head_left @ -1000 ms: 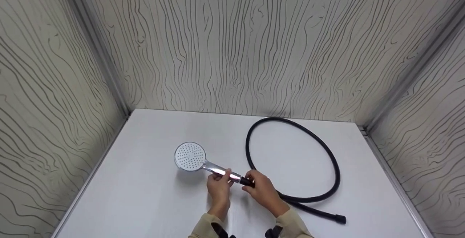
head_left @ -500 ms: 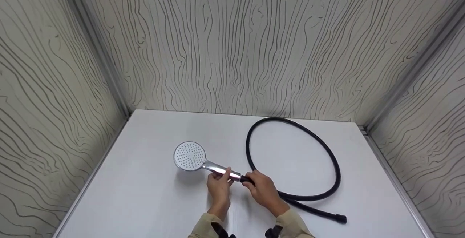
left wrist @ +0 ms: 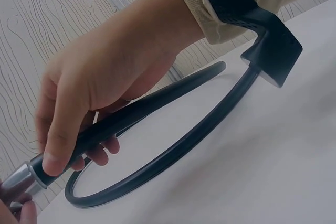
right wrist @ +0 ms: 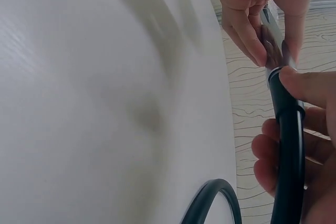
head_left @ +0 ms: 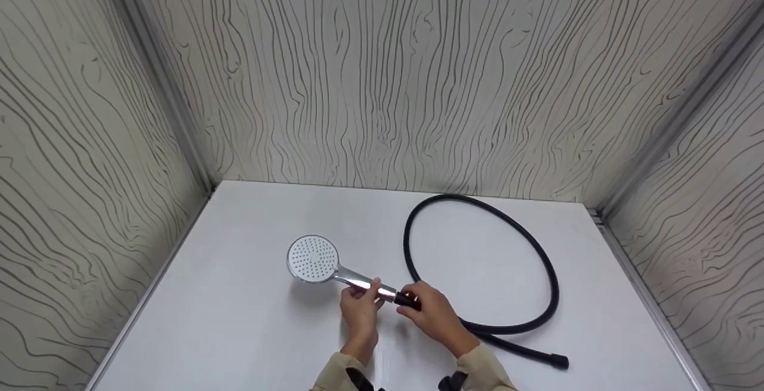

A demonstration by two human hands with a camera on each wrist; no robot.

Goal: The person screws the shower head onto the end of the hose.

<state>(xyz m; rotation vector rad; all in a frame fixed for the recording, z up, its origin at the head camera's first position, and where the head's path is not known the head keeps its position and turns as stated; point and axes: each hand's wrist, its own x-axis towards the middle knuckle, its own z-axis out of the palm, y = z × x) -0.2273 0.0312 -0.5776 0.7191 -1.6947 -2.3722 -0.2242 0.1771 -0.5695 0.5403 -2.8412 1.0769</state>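
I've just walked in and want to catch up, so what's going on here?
A person is working on a hand shower with both hands. The left hand pinches the chrome handle of the shower head, while the right hand grips the black end of the hose where it meets that handle. How tightly they are joined can't be seen. The rest of the hose loops across the white table, its other end lying free.

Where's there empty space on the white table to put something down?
The table is bare between the left wall and the shower, and inside the looped hose. It's crowded at the front middle, where the left hand holds the shower and the right hand holds the hose.
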